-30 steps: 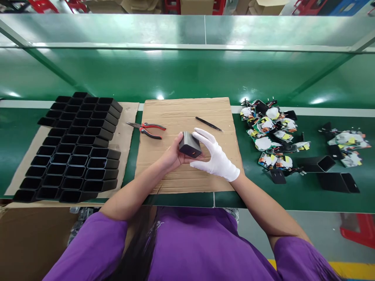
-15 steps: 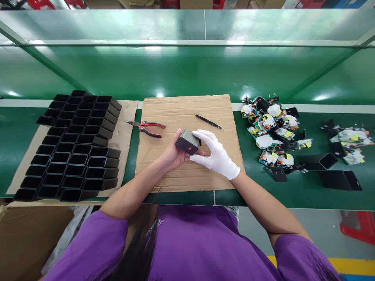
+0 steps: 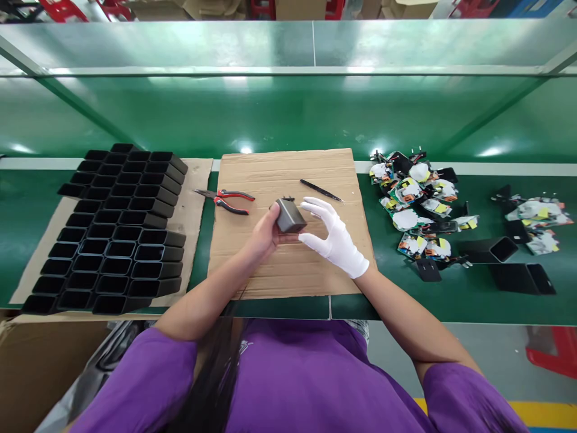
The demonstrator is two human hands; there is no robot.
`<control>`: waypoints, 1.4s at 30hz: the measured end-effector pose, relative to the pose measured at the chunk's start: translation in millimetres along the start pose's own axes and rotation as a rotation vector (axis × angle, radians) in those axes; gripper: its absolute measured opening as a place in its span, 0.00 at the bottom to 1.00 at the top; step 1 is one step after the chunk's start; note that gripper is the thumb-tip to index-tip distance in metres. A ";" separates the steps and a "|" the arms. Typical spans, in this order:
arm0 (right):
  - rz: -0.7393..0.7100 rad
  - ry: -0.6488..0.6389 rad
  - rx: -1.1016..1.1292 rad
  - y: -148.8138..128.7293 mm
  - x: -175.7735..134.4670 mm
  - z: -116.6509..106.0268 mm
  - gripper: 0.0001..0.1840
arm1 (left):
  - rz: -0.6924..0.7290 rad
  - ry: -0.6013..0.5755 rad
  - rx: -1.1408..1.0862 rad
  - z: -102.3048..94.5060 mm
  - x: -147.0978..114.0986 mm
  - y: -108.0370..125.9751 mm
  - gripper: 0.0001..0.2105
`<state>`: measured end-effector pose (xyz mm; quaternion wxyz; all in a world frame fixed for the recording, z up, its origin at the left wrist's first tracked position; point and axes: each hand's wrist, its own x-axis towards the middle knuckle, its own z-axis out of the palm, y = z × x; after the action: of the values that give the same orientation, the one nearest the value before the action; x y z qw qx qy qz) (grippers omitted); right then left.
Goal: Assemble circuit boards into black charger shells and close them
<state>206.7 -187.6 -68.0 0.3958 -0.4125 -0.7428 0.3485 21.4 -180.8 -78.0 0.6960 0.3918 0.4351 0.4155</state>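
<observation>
My bare left hand (image 3: 267, 232) grips a dark grey, box-shaped charger housing (image 3: 290, 216), thumb along its side and fingers underneath. Small dark prongs or parts stick out at its far end. Beside it, my right hand (image 3: 331, 236) in a white glove is apart from the housing, fingers curved and spread around air. Both hands are above a cardboard sheet (image 3: 279, 276). Red-handled pliers (image 3: 225, 200) lie at the sheet's left edge. A thin black pen-like tool (image 3: 321, 190) rests on the sheet behind my right hand.
Rows of black open-ended housings (image 3: 112, 246) stand on cardboard at left. A pile of circuit boards (image 3: 412, 198) with plugs lies at right, with more boards (image 3: 538, 213) farther out. Two loose black housings (image 3: 520, 278) lie near them. A raised shelf (image 3: 288, 45) spans the back.
My left hand has turned the housing so its prong end points away and its port face no longer shows. My right hand has let go and moved slightly off to the right.
</observation>
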 end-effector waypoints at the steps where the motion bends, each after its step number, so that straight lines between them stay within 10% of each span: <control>1: 0.018 -0.002 0.034 0.6 0.0 0.5 0.31 | 0.114 0.057 0.071 -0.4 -0.2 -0.7 0.34; 7: -0.031 0.033 -0.094 0.4 -2.4 16.3 0.34 | 0.501 0.196 0.463 -0.7 -4.0 -7.8 0.32; 17: 0.218 0.108 -0.126 -17.3 15.7 21.8 0.20 | 0.550 -0.032 0.440 -2.2 -8.0 -7.9 0.33; 28: 0.508 0.085 -0.613 3.5 193.4 -15.2 0.22 | 0.575 0.233 0.424 -18.5 15.3 -9.9 0.17; 33: 0.586 -0.011 -0.767 21.4 225.5 -19.0 0.21 | 0.616 0.243 0.486 -19.6 15.1 -6.2 0.12; 42: 0.529 -0.429 -1.062 15.0 176.6 -128.2 0.19 | 0.746 0.187 0.658 -14.8 12.5 -5.9 0.09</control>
<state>262.8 0.1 29.3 -0.1205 -0.6434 -0.7502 0.0933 12.4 -168.6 -91.5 0.2981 0.6802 0.4339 0.5101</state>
